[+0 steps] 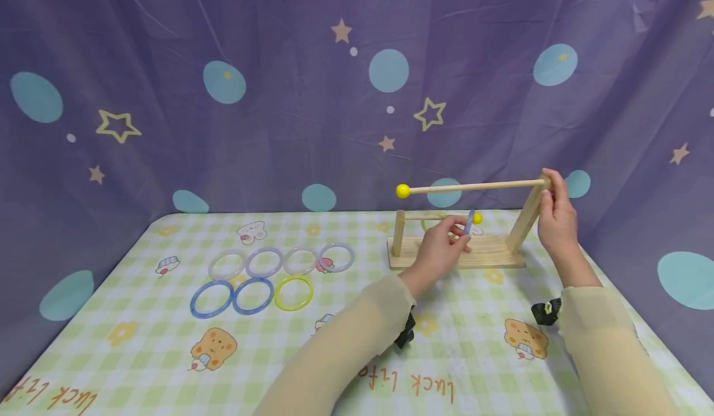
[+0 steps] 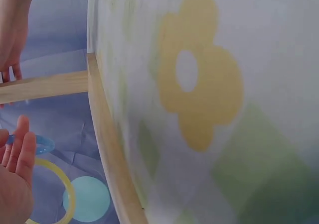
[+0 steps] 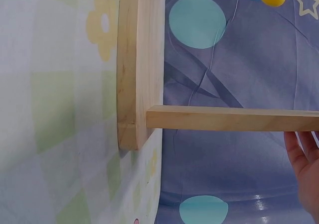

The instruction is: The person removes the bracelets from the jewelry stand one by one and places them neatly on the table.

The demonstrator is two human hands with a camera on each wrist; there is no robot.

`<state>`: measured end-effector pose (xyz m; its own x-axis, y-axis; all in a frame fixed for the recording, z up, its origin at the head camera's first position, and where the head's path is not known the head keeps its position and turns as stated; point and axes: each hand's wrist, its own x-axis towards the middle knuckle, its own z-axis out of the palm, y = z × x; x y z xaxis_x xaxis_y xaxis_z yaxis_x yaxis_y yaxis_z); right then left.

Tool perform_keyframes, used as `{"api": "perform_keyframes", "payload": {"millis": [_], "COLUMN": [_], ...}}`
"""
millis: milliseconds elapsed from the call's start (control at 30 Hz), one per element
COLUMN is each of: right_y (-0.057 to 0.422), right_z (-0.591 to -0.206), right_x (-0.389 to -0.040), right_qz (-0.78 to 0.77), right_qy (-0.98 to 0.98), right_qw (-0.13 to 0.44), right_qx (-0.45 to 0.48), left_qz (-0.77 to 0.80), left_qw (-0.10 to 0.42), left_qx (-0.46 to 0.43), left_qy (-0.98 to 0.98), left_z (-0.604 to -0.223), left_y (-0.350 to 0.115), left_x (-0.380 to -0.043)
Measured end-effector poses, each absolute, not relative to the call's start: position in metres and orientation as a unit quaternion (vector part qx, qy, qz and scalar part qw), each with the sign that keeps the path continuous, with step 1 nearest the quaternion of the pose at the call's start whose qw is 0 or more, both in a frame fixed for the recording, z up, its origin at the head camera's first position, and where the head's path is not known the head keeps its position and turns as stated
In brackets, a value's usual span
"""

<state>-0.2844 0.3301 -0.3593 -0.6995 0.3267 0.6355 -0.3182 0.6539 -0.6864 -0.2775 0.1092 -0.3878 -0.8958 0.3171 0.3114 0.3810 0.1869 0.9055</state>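
Note:
Between the thumb and fingers of my left hand (image 1: 440, 248) is a blue ring (image 1: 470, 222), seen nearly edge-on in the head view. It is right by the yellow ball (image 1: 477, 218) that ends the lower rod of a wooden stand (image 1: 485, 252); whether the ring is around the rod I cannot tell. A yellow-green ring (image 2: 71, 196) hangs on that lower rod, partly behind my left hand. My right hand (image 1: 559, 221) grips the top of the stand's tall post (image 3: 224, 118), where the upper rod (image 1: 480, 186) joins. That rod points left and carries no ring.
Left of the stand, several rings lie flat on the checked tablecloth (image 1: 167, 304): pale ones in a back row, then two blue rings (image 1: 253, 296) and a yellow ring (image 1: 294, 292) in front. A purple curtain (image 1: 279, 124) rises behind the table.

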Motion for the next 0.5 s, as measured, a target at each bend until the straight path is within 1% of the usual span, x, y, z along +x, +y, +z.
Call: {"api": "perform_keyframes", "payload": {"millis": [300, 500], "right_y": [0.329, 0.330], "right_z": [-0.360, -0.360], "right_x": [-0.285, -0.285], "right_qz": [0.414, 0.413], "right_qy": [-0.823, -0.822], "right_qw": [0.390, 0.393], "right_qx": [-0.002, -0.001], "left_qz": [-0.564, -0.550], "left_qw": [0.038, 0.035], "left_qx": [-0.275, -0.290], "left_qy": [-0.778, -0.782], "left_z": [-0.378, -0.370], "left_y": [0.108, 0.108], "left_x": [-0.278, -0.281]}}
